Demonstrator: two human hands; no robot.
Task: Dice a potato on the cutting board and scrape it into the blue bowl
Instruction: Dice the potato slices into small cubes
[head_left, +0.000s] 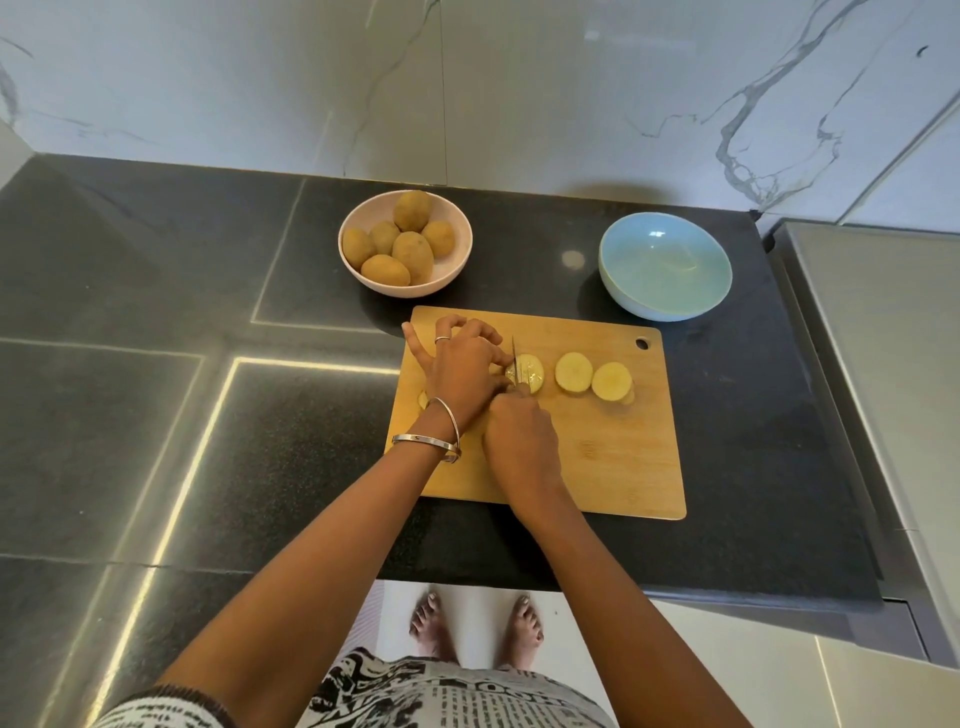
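Two potato rounds (592, 378) lie between knife (514, 358) and blue bowl (665, 265).

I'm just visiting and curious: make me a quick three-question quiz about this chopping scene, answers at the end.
1. True or false: the blue bowl already holds diced potato.
2. Which hand grips the knife: A) left hand B) right hand?
3. Fill in: the whole potatoes sit in the ____ bowl.

Key:
1. False; it looks empty, and the potato slices lie on the cutting board.
2. B; the left hand steadies the slice being cut.
3. Pink.
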